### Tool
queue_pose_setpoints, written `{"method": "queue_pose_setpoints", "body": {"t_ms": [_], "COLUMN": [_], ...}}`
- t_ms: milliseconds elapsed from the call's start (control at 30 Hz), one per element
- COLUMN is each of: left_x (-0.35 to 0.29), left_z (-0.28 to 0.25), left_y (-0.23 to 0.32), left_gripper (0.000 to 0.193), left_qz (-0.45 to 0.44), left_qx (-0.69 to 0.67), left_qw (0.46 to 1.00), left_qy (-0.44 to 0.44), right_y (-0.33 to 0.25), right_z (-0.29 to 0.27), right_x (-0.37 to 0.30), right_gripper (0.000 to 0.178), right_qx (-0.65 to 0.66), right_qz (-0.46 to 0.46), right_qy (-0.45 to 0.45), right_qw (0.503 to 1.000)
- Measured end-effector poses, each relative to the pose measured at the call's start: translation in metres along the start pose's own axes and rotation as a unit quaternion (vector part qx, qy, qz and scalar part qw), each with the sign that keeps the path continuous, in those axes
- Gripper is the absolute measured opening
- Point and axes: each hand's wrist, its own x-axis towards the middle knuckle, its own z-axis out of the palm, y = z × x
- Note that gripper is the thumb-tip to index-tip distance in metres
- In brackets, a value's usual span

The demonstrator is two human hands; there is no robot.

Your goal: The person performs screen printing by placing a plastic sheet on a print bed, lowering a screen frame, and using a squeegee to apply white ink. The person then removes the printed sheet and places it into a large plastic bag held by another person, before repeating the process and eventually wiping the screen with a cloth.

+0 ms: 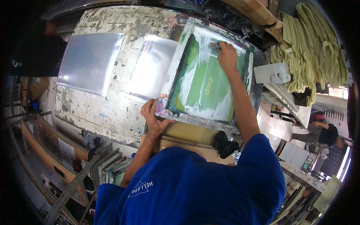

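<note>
A screen-printing frame (173, 80) lies tilted on the worktable, its mesh (204, 80) green with white ink smeared along the edges and pale lettering in the middle. At the frame's near left corner, my left hand (153, 119) grips the edge, fingers on the left side and thumb along the near side. My right arm reaches across the mesh. Near the far end my right hand (227, 56) is closed around a small squeegee (214, 45), mostly covered by the fingers. Left of the frame lie a clear plastic sheet (153, 67) and a stack of clear plastic sheets (92, 62).
The worktable (84, 108) is stained with paint. A white plastic container (272, 73) stands right of the frame, below hanging yellowish strips (307, 48). Black cloth (225, 144) lies near my body. Wooden shelving (52, 150) stands at lower left. Other people are at far left and right.
</note>
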Motion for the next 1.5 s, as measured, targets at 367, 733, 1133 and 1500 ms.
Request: {"method": "queue_pose_setpoints", "body": {"t_ms": [367,733,1133,1500], "left_x": [0.000,-0.001,0.001,0.001], "left_z": [0.001,0.000,0.002,0.001], "left_y": [-0.002,0.000,-0.002,-0.002], "left_gripper": [0.108,0.108,0.107,0.105], "left_qz": [-0.006,0.011,0.012,0.019], "left_qx": [0.007,0.001,-0.013,-0.005], "left_qw": [1.000,1.000,1.000,1.000], "left_qy": [-0.002,-0.006,0.013,0.022], "right_y": [-0.027,0.042,-0.052,-0.115], "right_z": [-0.024,0.001,-0.118,-0.144], "right_x": [-0.025,0.046,-0.079,-0.113], "right_gripper": [0.034,0.039,0.033,0.052], "right_qx": [0.004,0.003,0.400,0.263], "right_qz": [0.004,0.045,0.213,0.076], "right_qy": [-0.007,-0.028,-0.121,-0.129], "right_qw": [1.000,0.999,0.883,0.953]}}
